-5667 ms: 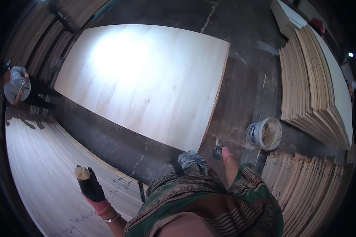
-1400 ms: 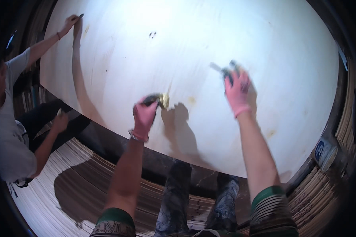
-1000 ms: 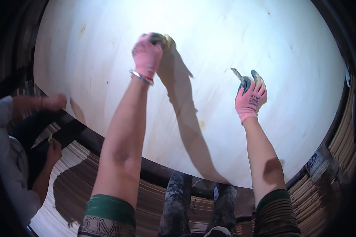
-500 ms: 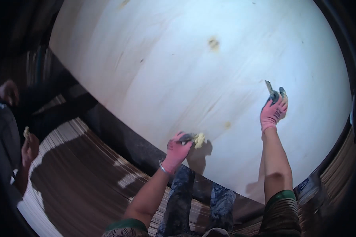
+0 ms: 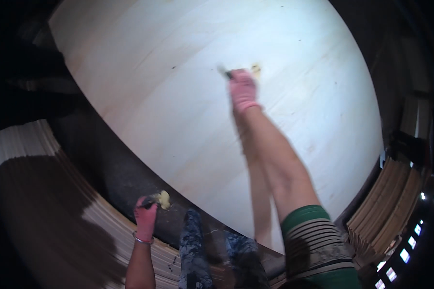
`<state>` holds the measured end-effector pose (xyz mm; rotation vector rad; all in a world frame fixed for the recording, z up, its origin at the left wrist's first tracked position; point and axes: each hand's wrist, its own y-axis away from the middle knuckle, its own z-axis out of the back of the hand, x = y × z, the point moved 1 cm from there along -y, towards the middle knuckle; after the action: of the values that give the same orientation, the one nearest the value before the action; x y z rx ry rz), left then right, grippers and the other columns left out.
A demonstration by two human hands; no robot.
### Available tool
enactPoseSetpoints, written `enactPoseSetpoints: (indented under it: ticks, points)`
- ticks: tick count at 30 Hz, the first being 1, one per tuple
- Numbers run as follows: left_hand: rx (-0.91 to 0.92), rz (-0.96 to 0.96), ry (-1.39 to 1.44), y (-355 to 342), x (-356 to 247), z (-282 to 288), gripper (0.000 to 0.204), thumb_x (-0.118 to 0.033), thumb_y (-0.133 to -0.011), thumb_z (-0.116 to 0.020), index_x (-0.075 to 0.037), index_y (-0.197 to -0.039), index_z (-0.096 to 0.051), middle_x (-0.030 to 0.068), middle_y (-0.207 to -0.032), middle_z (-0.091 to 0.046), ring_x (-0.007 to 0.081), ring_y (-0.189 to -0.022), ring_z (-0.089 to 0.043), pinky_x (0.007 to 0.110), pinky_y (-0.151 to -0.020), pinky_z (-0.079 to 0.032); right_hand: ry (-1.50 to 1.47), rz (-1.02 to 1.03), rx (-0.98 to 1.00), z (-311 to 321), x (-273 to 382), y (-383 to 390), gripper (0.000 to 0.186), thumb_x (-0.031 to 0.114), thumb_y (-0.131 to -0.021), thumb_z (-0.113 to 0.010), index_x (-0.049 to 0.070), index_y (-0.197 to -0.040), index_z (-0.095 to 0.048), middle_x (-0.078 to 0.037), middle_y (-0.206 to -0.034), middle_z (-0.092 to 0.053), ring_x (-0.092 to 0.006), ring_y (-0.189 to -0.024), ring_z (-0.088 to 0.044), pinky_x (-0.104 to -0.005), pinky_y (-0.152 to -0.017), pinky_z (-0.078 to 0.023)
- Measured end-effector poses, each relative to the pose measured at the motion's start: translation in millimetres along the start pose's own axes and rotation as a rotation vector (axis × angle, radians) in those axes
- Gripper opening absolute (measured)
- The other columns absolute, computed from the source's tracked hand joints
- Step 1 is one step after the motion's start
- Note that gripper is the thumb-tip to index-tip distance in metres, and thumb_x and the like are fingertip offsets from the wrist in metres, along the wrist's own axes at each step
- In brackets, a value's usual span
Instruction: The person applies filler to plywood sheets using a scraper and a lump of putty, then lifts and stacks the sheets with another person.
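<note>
A large pale wooden sheet [image 5: 178, 125] lies before me, with a dark-centred yellowish knot [image 5: 256, 68] in its upper middle. My right hand [image 5: 244, 90], in a pink glove, reaches far over it, closed around a small scraper [image 5: 223, 71], blurred by motion. The scraper's blade points up and left, beside the knot; I cannot tell whether it touches the wood. My left hand [image 5: 145, 219], also in a pink glove, is off the sheet's near left edge. Its dark-coated fingers are closed on a lump of pale yellow putty [image 5: 164, 200]; whether a tool lies under the lump is hidden.
Stacked thin sheets [image 5: 31, 154] rise at the left, partly in shadow. Another stack of brown sheets [image 5: 383, 207] stands at the right. A dark ledge [image 5: 125, 173] runs along the sheet's near left edge, above my legs [image 5: 195, 250].
My right hand has swung left and away from me with the scraper. My left hand has drawn back off the sheet with the putty. The view has shifted; the other person's hands are out of sight.
</note>
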<state>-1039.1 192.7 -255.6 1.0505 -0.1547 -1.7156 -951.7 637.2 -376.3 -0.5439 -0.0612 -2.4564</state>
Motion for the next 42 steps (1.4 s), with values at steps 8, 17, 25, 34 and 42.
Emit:
enactPoseSetpoints:
  ticks: [8,17,25,34,42]
  points:
    - [-0.025,-0.232,0.031,-106.7,-69.6,-31.4,0.017,-0.002,-0.073,-0.062,0.0,-0.09,-0.064,0.0127,-0.086,-0.066,0.0236,-0.082,-0.064,0.033,-0.074,-0.05,-0.097,-0.143,-0.084,20.8,-36.3,54.4,0.021,0.015,-0.074,-0.063,0.008,-0.094,-0.061,-0.016,-0.108,-0.056,-0.0348,-0.103,-0.05,-0.0451,-0.09,-0.039]
    - [-0.066,-0.412,0.103,-293.3,-201.2,-57.1,0.019,-0.014,-0.077,-0.062,-0.004,-0.092,-0.068,0.0118,-0.087,-0.068,0.0245,-0.081,-0.066,0.032,-0.076,-0.05,0.215,-0.214,-0.126,21.0,-57.7,54.0,0.043,0.018,-0.077,-0.06,0.009,-0.117,-0.048,-0.014,-0.131,-0.043,-0.0309,-0.124,-0.036,-0.0454,-0.103,-0.026]
    - [-0.306,-0.874,-0.234,-269.7,-222.2,-91.5,0.021,-0.005,-0.067,-0.062,-0.005,-0.088,-0.059,0.0157,-0.087,-0.054,0.0363,-0.079,-0.055,0.043,-0.069,-0.045,0.186,-0.213,-0.096,27.5,-54.9,57.8,0.048,0.017,-0.075,-0.057,0.007,-0.12,-0.046,-0.017,-0.132,-0.041,-0.0345,-0.126,-0.033,-0.0479,-0.104,-0.022]
    - [0.32,0.074,0.486,-89.3,-99.3,-80.9,0.026,-0.009,-0.076,-0.064,0.0,-0.101,-0.065,0.0093,-0.091,-0.069,0.0133,-0.082,-0.065,0.026,-0.076,-0.051,0.261,-0.2,-0.138,25.1,-56.2,54.6,0.044,0.018,-0.078,-0.059,0.01,-0.119,-0.046,-0.012,-0.133,-0.041,-0.0299,-0.124,-0.036,-0.0448,-0.104,-0.025]
    - [0.333,0.28,0.639,74.7,-58.8,34.3,0.025,-0.002,-0.079,-0.062,0.004,-0.104,-0.063,0.0089,-0.097,-0.066,0.0147,-0.087,-0.063,0.027,-0.078,-0.05,-0.642,-0.763,0.03,48.0,-13.8,120.0,0.042,0.027,-0.09,-0.05,0.001,-0.122,-0.047,-0.022,-0.118,-0.053,-0.0341,-0.111,-0.05,-0.0367,-0.095,-0.04]
